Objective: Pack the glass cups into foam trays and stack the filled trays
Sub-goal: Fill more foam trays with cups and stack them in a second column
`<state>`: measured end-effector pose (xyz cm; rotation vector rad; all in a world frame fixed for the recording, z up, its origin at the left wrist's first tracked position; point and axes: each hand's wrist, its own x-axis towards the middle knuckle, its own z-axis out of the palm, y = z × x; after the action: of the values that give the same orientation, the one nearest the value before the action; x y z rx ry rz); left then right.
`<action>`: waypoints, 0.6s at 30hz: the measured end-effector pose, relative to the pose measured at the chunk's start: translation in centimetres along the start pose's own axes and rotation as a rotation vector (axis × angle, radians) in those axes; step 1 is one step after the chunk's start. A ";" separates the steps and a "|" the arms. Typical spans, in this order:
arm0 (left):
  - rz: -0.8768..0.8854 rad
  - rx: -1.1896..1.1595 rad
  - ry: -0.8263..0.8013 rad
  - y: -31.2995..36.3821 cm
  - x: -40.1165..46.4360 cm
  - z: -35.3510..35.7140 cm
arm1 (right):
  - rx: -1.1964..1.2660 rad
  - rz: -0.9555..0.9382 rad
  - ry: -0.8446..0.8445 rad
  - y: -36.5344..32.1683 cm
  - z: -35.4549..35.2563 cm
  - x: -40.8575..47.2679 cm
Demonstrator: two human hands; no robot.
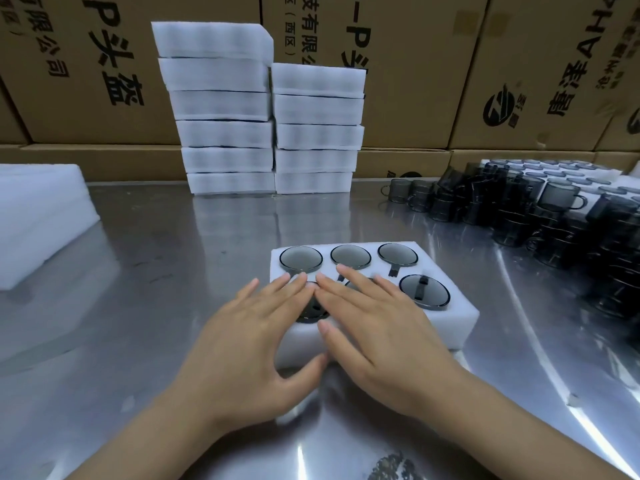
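Steel surface (145, 258) carries two stacks of filled trays (270, 133) at 12 o'clock and loose glass cups (540, 216) at 2 o'clock. The foam tray (450, 320) at centre appears fully loaded; left hand (252, 327) and right hand (377, 327) rest flat on it, each grip released. Risk: uneven pressing may crack a cup or tear foam.

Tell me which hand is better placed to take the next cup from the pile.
Probably the right hand: the loose glass cups lie on its side of the table. The left hand would have to cross over the filled tray.
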<state>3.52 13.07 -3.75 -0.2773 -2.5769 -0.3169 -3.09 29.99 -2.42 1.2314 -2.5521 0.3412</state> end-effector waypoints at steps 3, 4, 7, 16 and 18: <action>-0.030 -0.028 -0.035 0.0 -0.2 0.1 | -0.005 -0.001 -0.004 0.0 0.1 -0.1; -0.055 -0.078 -0.044 0.0 -0.3 0.2 | -0.006 -0.010 0.005 0.0 0.2 -0.2; -0.164 -0.319 -0.076 -0.3 -0.6 0.5 | 0.151 0.052 0.169 0.3 -0.1 -0.3; -0.786 -0.869 -0.070 1.2 0.8 0.9 | 0.977 0.921 0.213 6.6 -2.3 -3.8; -0.756 -0.945 -0.034 2.0 1.4 1.2 | 1.165 0.888 0.171 6.7 -2.2 -4.1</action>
<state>2.26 15.48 -3.66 0.3982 -2.2635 -1.7921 -5.63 37.74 -2.42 0.0821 -2.5312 2.1796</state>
